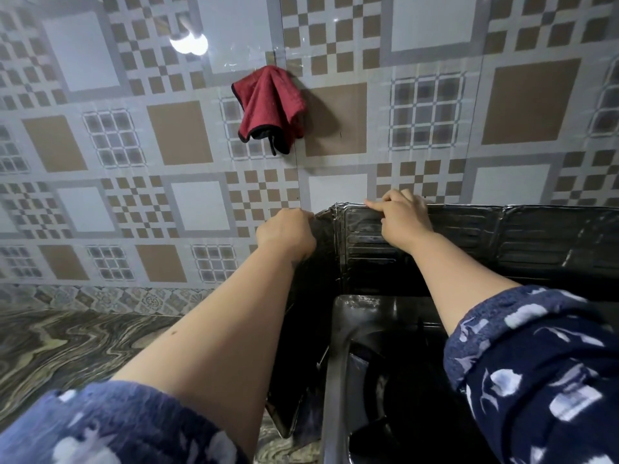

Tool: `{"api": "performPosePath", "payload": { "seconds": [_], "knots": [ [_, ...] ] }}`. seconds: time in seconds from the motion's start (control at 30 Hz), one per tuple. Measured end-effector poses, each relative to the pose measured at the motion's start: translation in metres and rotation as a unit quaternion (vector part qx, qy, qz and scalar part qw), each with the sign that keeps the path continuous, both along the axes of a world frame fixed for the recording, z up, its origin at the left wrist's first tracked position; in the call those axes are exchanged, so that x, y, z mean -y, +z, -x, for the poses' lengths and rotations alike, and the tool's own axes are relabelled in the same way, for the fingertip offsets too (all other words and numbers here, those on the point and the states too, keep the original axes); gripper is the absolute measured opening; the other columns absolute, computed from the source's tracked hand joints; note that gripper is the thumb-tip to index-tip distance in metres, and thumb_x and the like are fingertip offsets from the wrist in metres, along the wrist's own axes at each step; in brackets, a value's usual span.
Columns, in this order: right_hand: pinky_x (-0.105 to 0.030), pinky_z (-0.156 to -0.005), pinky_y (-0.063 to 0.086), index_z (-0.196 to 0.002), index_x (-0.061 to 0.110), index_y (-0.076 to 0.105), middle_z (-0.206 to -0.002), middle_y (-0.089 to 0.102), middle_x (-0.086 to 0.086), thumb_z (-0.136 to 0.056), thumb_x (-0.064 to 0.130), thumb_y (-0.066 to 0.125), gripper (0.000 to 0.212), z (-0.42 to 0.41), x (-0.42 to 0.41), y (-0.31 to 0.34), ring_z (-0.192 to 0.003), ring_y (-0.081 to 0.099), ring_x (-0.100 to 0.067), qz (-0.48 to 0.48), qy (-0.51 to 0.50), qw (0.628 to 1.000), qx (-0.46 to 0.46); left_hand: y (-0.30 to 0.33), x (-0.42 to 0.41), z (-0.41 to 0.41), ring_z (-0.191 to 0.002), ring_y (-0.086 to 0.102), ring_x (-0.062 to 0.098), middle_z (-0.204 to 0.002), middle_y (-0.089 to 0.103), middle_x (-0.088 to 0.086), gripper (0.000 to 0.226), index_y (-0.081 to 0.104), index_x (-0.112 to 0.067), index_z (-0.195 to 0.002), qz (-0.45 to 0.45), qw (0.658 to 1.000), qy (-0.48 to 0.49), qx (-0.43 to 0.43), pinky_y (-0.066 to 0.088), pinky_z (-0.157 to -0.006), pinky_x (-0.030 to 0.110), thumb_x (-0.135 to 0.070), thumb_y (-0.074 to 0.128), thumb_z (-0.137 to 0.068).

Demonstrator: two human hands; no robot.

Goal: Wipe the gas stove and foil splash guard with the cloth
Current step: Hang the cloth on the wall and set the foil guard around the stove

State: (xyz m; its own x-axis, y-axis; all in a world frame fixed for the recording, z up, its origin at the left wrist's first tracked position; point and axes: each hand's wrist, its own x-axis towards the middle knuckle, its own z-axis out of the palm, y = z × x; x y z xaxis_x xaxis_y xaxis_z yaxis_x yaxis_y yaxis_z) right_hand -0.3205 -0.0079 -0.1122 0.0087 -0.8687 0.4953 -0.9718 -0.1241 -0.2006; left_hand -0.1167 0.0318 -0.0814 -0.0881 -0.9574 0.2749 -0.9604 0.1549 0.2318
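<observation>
A red cloth [269,107] with black edging hangs on the tiled wall, above and apart from both hands. The dark, grimy foil splash guard [536,236] stands folded around the back and left of the gas stove [378,329]. My left hand [284,234] grips the top edge of the guard's left panel near the corner. My right hand [402,217] pinches the top edge of the back panel just right of that corner. Both sleeves are blue with white patches. My arms hide most of the stove top.
The patterned tile wall [134,145] fills the upper view, with a bright lamp reflection [189,43]. A marbled countertop [67,346] stretches left of the stove.
</observation>
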Motion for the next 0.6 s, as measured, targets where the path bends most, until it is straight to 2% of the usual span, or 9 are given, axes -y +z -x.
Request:
{"api": "performPosePath", "payload": {
  "seconds": [0.17,0.33,0.6],
  "knots": [
    [-0.046,-0.116,0.016,-0.138,0.036,0.046,-0.134,0.047,-0.002,-0.088,0.0,0.05,0.061,0.001,-0.009,0.005,-0.126,0.035,-0.025,-0.008,0.006,1.0,-0.003,0.004,-0.013,0.011,-0.108,0.059,0.029,-0.129,0.056,0.004,0.047,0.053,-0.024,-0.13,0.041,0.999,0.002,0.026,0.05,-0.075,0.037,-0.008,0.049,-0.086],
    [-0.049,-0.116,0.014,-0.138,0.035,0.046,-0.146,0.039,-0.004,-0.088,0.002,0.049,0.06,0.001,-0.017,0.011,-0.135,0.028,-0.026,-0.022,0.009,1.0,-0.011,0.007,-0.025,0.018,-0.109,0.057,0.029,-0.129,0.053,0.006,0.049,0.049,-0.021,-0.135,0.033,0.998,0.003,0.05,0.052,-0.081,0.041,-0.01,0.053,-0.087],
    [-0.047,-0.116,0.014,-0.134,0.038,0.05,-0.149,0.037,-0.002,-0.088,0.003,0.051,0.058,-0.002,-0.031,0.007,-0.137,0.027,-0.024,-0.035,0.021,0.999,-0.016,0.006,-0.047,0.02,-0.107,0.058,0.029,-0.125,0.054,0.005,0.045,0.054,-0.022,-0.129,0.026,0.998,-0.005,0.053,0.052,-0.081,0.041,-0.011,0.054,-0.085]
  ]
}}
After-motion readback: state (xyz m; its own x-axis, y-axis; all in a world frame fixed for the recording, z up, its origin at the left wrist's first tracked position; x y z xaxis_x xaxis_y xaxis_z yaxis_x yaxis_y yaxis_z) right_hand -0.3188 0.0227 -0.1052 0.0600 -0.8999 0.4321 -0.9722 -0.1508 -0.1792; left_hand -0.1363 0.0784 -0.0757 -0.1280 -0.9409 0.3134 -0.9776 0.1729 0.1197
